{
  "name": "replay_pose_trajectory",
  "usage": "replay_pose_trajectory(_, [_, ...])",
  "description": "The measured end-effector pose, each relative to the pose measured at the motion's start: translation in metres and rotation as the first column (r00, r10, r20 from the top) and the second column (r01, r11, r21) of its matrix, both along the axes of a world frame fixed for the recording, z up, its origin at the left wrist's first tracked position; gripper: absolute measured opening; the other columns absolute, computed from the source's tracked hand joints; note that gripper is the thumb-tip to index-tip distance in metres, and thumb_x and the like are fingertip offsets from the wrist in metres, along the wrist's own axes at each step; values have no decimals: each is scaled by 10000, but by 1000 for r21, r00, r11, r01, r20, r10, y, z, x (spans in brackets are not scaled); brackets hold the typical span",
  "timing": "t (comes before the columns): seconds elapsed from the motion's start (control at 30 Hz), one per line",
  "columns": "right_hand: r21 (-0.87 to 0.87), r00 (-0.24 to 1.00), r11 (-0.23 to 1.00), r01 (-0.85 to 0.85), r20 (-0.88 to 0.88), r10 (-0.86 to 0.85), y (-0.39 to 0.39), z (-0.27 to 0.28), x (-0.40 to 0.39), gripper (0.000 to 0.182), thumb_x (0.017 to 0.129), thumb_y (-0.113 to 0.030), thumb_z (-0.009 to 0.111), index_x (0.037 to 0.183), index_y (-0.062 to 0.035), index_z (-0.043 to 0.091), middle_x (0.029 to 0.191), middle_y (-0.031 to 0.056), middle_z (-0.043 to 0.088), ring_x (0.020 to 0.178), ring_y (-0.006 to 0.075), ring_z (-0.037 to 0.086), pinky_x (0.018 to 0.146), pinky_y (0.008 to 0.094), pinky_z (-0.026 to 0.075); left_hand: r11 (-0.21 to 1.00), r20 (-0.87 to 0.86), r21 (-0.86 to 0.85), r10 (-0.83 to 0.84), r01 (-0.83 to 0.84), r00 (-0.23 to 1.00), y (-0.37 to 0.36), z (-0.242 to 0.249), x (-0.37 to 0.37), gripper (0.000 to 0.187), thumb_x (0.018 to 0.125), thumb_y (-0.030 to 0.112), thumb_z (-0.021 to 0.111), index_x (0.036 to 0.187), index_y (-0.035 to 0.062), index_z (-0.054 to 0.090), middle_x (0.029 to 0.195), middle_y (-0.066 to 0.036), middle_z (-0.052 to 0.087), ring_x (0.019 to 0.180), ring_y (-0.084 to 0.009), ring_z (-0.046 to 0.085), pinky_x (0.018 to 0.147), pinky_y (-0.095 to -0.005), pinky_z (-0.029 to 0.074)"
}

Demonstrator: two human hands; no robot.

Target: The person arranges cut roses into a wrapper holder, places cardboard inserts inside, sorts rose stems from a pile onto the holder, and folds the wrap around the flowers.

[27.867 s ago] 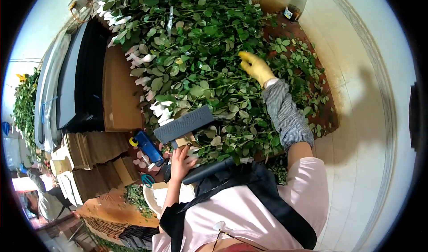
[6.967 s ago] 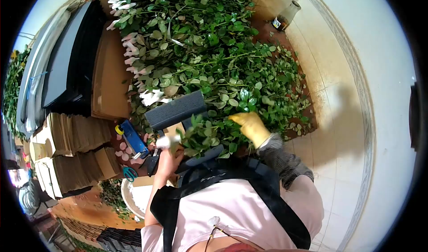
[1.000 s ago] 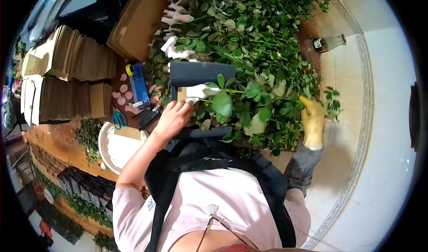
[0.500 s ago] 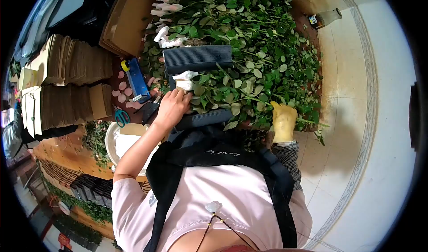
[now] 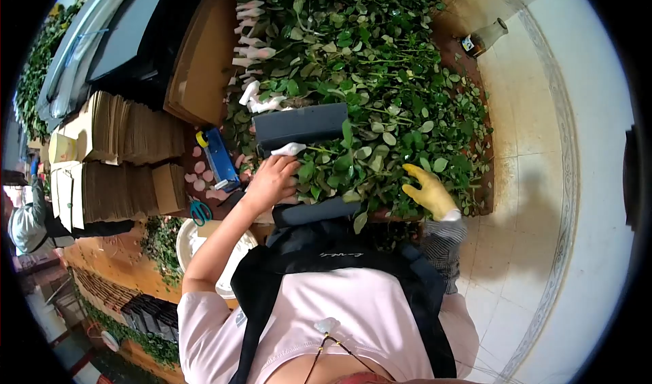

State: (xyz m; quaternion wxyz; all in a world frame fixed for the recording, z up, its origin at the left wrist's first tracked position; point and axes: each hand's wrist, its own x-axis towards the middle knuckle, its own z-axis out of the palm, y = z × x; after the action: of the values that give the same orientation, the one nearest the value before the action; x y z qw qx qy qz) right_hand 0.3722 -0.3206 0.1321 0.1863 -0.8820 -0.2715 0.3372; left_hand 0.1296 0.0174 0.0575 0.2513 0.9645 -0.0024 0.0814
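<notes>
Two hands are positioned at the near edge of the table (image 5: 446, 43). The left hand (image 5: 270, 182), bare, has its fingertips at one white-sleeved flower head (image 5: 288, 149); whether they grip it cannot be determined. The head lies just beyond the fingers, with its leafy stems (image 5: 339, 168) extending toward the right hand (image 5: 430, 194). The right hand, in a yellow glove, is released: thumb and forefinger stand apart beside the leaves.

Progress: multiple sleeved heads (image 5: 255, 53) are already laid in a row beyond the left hand, past the upper grey pad (image 5: 302, 124). The head at the left hand lies apart from that row, between the upper pad and the lower grey pad (image 5: 316, 211). Foliage hides any unsleeved heads, so the remaining quantity cannot be established. The tape dispenser (image 5: 221, 158) and scissors (image 5: 200, 212) lie outboard of the left hand.
</notes>
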Motion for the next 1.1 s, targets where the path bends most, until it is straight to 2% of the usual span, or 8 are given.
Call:
replay_pose_trajectory(0.13, [493, 959, 870, -13, 252, -129, 38, -6, -2, 516, 912, -158, 691, 1406, -141, 543, 1355, 115, 615, 1298, 284, 544, 1097, 415, 415, 992, -96, -24, 123, -126, 988, -17, -5, -6, 634, 713, 89, 738, 1319, 80, 550, 1279, -154, 523, 1144, -355, 526, 998, -436, 455])
replay_pose_trajectory(0.2, [88, 794, 969, -230, 593, 134, 44, -70, 2, 389, 877, -156, 708, 1254, -93, 633, 1324, 119, 629, 1260, 294, 564, 1110, 438, 396, 989, -70, -28, 145, -148, 987, -19, -3, -9, 649, 708, 80, 744, 1327, 97, 552, 1269, -156, 520, 1137, -351, 528, 992, -445, 458])
replay_pose_trajectory(0.33, [106, 624, 947, -303, 773, 113, 55, -93, 0, 203, 732, -112, 729, 923, -57, 684, 1102, 90, 690, 1148, 282, 593, 1117, 474, 356, 985, -16, 9, 175, -174, 985, -25, -3, -11, 654, 707, 75, 750, 1330, 104, 552, 1264, -160, 514, 1142, -345, 525, 991, -448, 459])
replay_pose_trajectory(0.5, [553, 881, 824, -121, 443, -169, 73, -59, -7, 214, 756, -12, 701, 968, 8, 680, 1058, 155, 698, 1052, 345, 643, 962, 447, 490, 931, -163, -198, 278, -307, 947, -22, -5, -16, 673, 710, 54, 773, 1336, 67, 526, 1252, -179, 500, 1080, -382, 570, 904, -467, 499])
replay_pose_trajectory(0.63, [354, 922, 924, -144, 387, -5, 59, -156, 5, 197, 800, -59, 700, 975, 18, 651, 950, 192, 666, 914, 418, 621, 823, 437, 522, 967, -153, -70, 231, -244, 961, -18, -5, -16, 701, 714, 121, 780, 1341, -4, 492, 1219, -174, 534, 1045, -359, 588, 903, -442, 487])
replay_pose_trajectory(0.77, [190, 761, 887, -421, 607, 231, 70, -64, -7, 53, 703, 18, 661, 725, -17, 628, 784, 143, 622, 839, 355, 617, 810, 467, 512, 979, -145, 203, 55, -24, 988, -6, 5, -6, 678, 745, 226, 750, 1332, -14, 511, 1187, -137, 584, 1067, -295, 596, 940, -391, 456])
replay_pose_trajectory(0.87, [290, 749, 858, -424, 645, 151, 68, -33, -9, 294, 775, 14, 654, 1067, -22, 675, 844, 142, 647, 883, 349, 629, 863, 446, 511, 943, -125, 317, -66, 103, 990, 1, 7, 3, 657, 766, 272, 733, 1322, -19, 538, 1257, -132, 589, 1141, -264, 574, 989, -367, 432])
replay_pose_trajectory(1.1, [169, 783, 886, -432, 558, 275, 63, -24, -19, 366, 822, -76, 687, 1183, -51, 631, 818, 135, 638, 848, 329, 628, 803, 423, 516, 835, -152, 449, -280, 319, 948, 11, 31, 28, 438, 814, 312, 683, 1128, 8, 690, 1566, -127, 370, 1240, -236, 475, 1038, -368, 401])
